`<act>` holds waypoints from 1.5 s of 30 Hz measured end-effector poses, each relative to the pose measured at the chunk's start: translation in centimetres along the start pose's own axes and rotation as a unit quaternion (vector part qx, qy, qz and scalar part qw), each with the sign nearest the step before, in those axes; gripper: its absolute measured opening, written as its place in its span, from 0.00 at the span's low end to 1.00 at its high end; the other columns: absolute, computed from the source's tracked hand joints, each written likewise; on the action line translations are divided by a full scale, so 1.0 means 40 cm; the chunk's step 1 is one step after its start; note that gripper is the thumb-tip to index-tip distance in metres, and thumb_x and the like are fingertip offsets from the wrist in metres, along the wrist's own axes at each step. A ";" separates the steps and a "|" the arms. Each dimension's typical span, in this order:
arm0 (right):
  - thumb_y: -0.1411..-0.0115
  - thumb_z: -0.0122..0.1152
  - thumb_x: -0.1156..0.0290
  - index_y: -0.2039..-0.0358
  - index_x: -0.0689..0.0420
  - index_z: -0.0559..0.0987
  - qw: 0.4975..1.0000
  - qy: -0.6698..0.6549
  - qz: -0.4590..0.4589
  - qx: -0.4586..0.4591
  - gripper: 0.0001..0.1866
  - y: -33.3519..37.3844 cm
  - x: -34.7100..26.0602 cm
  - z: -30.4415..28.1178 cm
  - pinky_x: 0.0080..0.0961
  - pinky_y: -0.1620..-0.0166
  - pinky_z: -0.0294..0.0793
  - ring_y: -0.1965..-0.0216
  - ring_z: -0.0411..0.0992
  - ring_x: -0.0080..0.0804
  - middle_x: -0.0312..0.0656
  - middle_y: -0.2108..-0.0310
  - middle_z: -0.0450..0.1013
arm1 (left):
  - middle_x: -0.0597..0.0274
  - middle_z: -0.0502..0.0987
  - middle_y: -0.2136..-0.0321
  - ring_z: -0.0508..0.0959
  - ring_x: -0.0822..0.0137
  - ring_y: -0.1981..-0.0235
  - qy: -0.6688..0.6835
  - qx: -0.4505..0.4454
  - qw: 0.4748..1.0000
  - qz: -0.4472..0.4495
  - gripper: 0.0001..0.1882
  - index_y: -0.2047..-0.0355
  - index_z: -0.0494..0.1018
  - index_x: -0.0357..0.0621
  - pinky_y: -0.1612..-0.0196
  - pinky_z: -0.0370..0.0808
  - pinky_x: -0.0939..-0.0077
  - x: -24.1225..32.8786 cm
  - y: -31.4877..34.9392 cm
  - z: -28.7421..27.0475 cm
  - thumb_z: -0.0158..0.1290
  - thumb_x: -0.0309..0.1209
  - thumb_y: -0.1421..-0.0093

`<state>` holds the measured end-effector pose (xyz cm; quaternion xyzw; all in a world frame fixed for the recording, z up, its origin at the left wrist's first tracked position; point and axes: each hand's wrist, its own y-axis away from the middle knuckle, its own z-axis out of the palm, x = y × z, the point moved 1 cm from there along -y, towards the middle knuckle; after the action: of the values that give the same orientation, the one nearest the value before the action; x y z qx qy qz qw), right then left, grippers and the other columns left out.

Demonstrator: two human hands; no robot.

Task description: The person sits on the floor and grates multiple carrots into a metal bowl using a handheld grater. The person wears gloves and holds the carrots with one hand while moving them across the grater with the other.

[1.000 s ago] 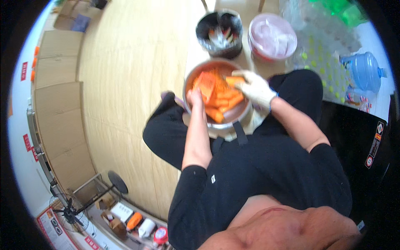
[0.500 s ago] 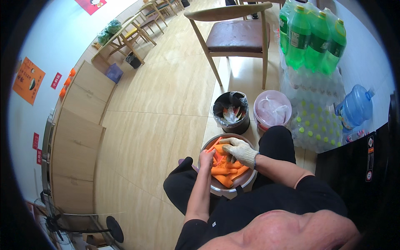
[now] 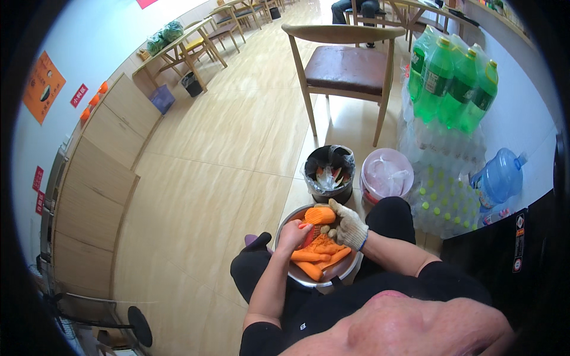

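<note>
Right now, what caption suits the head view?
Left hand grips a red grater; gloved right hand holds a carrot over a basin of carrots.

Glossy beige floor tiles (image 3: 196,202) fill the centre — light wooden cabinets (image 3: 98,202) line the left, a white wall (image 3: 98,44) stands upper left, a brown-seated wooden chair (image 3: 345,70) upper centre.

Upper left: white wall (image 3: 89,35) has orange poster (image 3: 44,88), dark characters; red sign (image 3: 78,95), white characters. Two more red signs (image 3: 38,178), left edge. Right: green bottles (image 3: 426,108) carry printed labels (image 3: 435,83), too small; black panel (image 3: 475,255) has sticker strip (image 3: 519,243).
</note>
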<state>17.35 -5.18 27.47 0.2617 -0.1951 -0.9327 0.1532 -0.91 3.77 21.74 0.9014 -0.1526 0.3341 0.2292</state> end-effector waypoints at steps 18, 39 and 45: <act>0.37 0.48 0.43 0.60 0.55 0.74 0.995 -0.038 0.058 0.069 0.25 -0.087 0.035 -0.027 0.15 0.84 0.68 0.83 0.71 0.28 0.40 0.72 0.74 | 0.44 0.78 0.72 0.78 0.46 0.66 -0.046 0.031 0.995 0.087 0.11 0.73 0.74 0.38 0.60 0.74 0.54 0.084 0.028 -0.028 0.53 0.35 0.47; 0.35 0.46 0.47 0.59 0.55 0.72 0.988 -0.038 0.063 0.133 0.22 -0.076 0.022 -0.039 0.14 0.85 0.66 0.83 0.70 0.29 0.41 0.73 0.73 | 0.44 0.78 0.71 0.78 0.45 0.66 -0.067 -0.002 0.995 0.078 0.12 0.68 0.77 0.41 0.60 0.74 0.55 0.120 0.017 -0.026 0.54 0.37 0.46; 0.35 0.46 0.47 0.58 0.55 0.72 0.991 -0.041 0.048 0.121 0.22 -0.070 0.017 -0.051 0.16 0.84 0.67 0.83 0.70 0.30 0.40 0.73 0.73 | 0.45 0.78 0.70 0.79 0.46 0.65 -0.069 -0.010 0.995 0.075 0.13 0.68 0.78 0.42 0.59 0.75 0.55 0.119 0.010 -0.012 0.53 0.38 0.46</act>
<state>17.40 -3.57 24.32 0.2298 -0.3246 -0.9041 0.1564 2.14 3.10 25.39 0.9059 -0.2389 0.2855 0.2017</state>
